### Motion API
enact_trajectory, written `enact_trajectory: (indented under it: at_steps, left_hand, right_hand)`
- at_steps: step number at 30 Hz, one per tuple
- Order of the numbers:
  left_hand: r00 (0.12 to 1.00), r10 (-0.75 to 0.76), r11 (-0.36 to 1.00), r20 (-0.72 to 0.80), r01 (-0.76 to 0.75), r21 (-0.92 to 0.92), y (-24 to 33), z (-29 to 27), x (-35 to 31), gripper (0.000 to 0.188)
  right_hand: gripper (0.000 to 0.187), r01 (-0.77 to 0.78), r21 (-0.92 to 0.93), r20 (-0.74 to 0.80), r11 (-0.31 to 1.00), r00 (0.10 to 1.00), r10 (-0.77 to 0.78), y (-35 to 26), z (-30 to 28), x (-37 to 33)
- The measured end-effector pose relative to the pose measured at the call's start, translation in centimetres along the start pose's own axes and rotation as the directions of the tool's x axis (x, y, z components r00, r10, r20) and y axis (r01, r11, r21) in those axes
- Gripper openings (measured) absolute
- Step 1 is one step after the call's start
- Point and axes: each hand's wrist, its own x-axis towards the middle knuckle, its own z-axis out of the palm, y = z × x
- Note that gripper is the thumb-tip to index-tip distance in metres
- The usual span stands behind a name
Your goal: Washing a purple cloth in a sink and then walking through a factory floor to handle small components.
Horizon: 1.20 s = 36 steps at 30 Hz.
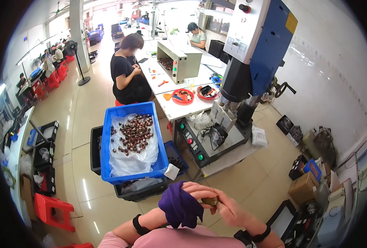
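My two hands meet in front of my chest at the lower middle. A bunched purple cloth (179, 205) hangs about my left hand (196, 192) and covers part of its palm and wrist. The left fingers curve out past the cloth toward the right hand. My right hand (232, 210) is closed, its fingertips pinching a small brownish-gold piece (210, 201) that lies between both hands. The fingers hide much of this piece, so its kind cannot be made out. Beyond the hands stands a blue crate (163, 153) lined with white plastic, holding many small dark-red and silvery round parts (134, 134).
A blue-and-white press machine (258, 53) with a control panel stands ahead to the right. One person (125, 74) sits at the white worktable (183, 111), beside red trays. Black crates sit under the blue crate. A red stool (53, 211) is at the lower left, a cardboard box (304, 187) at right.
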Motion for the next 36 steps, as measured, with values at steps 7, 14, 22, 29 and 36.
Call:
enact_trajectory:
  at_steps: [7, 14, 22, 29, 36]
  left_hand:
    - [0.997, -0.037, 0.998, -0.066, 0.034, -0.048, -1.8, -0.4, 0.1, 0.039]
    - [0.98, -0.124, 0.989, -0.155, 0.111, -0.094, -1.5, 0.6, -0.9, 0.04]
    - [0.958, -0.164, 0.986, -0.237, 0.162, -0.026, -1.1, 0.3, -0.5, 0.043]
    - [0.918, -0.263, 0.955, -0.295, 0.205, -0.214, -1.4, 1.2, -0.8, 0.044]
    - [0.923, -0.227, 0.948, -0.311, 0.136, -0.289, -2.1, 1.6, -0.8, 0.038]
  right_hand:
    - [0.048, 0.058, 0.024, 0.005, 0.998, 0.998, -0.058, -0.2, -0.7, 1.6]
    - [0.048, 0.108, 0.04, 0.015, 0.993, 0.994, -0.108, 1.6, -1.2, 2.4]
    - [0.037, 0.065, -0.062, -0.075, 0.996, 0.995, -0.07, 1.1, -0.8, 4.1]
    - [0.029, 0.182, -0.25, -0.191, 0.951, 0.954, -0.232, 1.1, -0.8, 4.7]
    - [0.022, 0.152, -0.318, -0.269, 0.936, 0.932, -0.243, 0.9, -1.2, 4.8]
